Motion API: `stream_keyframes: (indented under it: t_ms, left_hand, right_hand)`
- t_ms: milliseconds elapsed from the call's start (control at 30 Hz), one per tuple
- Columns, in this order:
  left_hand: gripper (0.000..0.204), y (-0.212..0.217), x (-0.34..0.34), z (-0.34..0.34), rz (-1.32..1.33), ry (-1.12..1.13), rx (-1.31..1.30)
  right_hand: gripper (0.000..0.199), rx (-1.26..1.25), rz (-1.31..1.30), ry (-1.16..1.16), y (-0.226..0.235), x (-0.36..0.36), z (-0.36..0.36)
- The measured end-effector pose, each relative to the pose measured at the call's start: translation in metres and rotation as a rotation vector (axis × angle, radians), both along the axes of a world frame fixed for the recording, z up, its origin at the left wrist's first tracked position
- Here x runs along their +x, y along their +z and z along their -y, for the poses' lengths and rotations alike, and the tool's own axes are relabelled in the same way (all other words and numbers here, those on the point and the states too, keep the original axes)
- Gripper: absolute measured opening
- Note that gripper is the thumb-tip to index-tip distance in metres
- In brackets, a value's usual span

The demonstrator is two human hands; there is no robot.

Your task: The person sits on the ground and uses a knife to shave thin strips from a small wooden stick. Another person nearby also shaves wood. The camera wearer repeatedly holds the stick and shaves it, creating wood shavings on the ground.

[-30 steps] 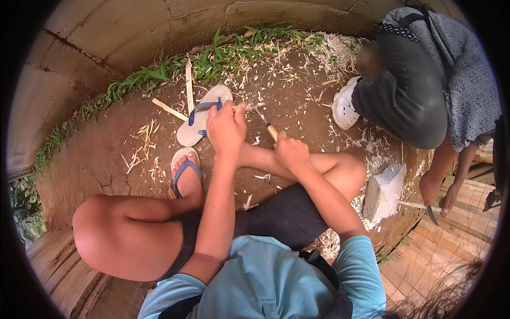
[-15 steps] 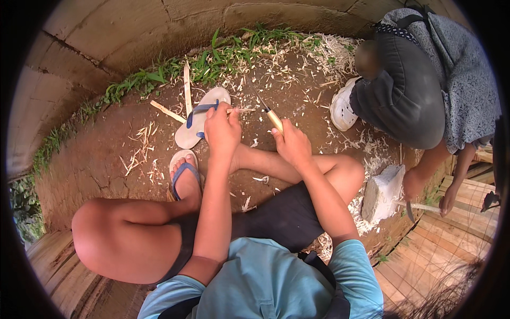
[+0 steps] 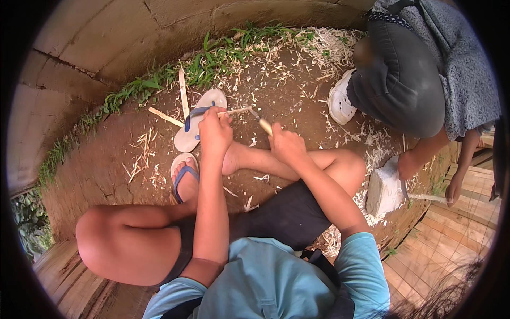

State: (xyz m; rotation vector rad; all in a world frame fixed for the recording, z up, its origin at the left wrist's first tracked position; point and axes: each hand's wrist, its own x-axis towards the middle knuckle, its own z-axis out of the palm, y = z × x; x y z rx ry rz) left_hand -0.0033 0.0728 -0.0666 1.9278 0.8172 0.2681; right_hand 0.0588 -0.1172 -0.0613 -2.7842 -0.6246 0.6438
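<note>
My left hand (image 3: 215,130) is closed around a thin pale wooden stick (image 3: 239,111), whose free end points right. My right hand (image 3: 287,143) grips a knife (image 3: 265,126) by its light wooden handle. The knife's blade is short in view and meets the stick near its tip; part of it is blurred. Beneath my left hand lies an empty flip-flop (image 3: 187,139) with a blue strap. The matching flip-flop (image 3: 180,158) is on my foot, below and left of that hand.
Two flat wood strips (image 3: 183,93) lie beyond the flip-flop. Wood shavings (image 3: 141,154) litter the dirt. Grass edges a wall (image 3: 133,37). At right, another person (image 3: 409,80) crouches, working a strip with a blade beside a pale block (image 3: 385,189). Wooden slats (image 3: 451,228) lie lower right.
My right hand has moved slightly left, and the knife blade has swung from pointing up and away to the stick's tip. The co-worker's hands have shifted slightly too.
</note>
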Motion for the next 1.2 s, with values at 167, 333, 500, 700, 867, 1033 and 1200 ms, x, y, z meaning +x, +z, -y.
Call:
stream_keyframes:
  t_ms: [167,333,500,700,867,1033,1200]
  left_hand:
    - [0.011,0.005,-0.004,0.000,-0.015,0.007,0.028]
    - [0.014,0.007,-0.004,0.001,-0.037,-0.012,0.258]
    - [0.013,0.020,-0.002,0.007,-0.065,-0.115,0.332]
    - [0.013,0.023,0.003,0.013,-0.090,-0.075,0.318]
    - [0.014,0.023,0.004,0.021,0.016,-0.086,0.362]
    - [0.013,0.019,0.003,0.019,0.027,-0.133,0.368]
    - [0.012,0.022,0.007,0.024,-0.001,-0.148,0.292]
  right_hand:
    - [0.033,-0.124,-0.097,0.071,-0.016,0.018,0.005]
    - [0.035,0.356,0.119,-0.062,0.026,0.003,-0.010]
    - [0.028,-0.127,-0.067,0.033,0.008,0.006,-0.005]
    - [0.026,-0.233,-0.070,0.120,-0.012,0.008,0.008]
    - [0.034,-0.188,-0.093,0.073,0.006,0.007,0.002]
    - [0.039,0.436,0.203,-0.077,0.032,-0.004,-0.003]
    - [0.032,-0.097,0.003,0.119,0.011,0.005,-0.003]
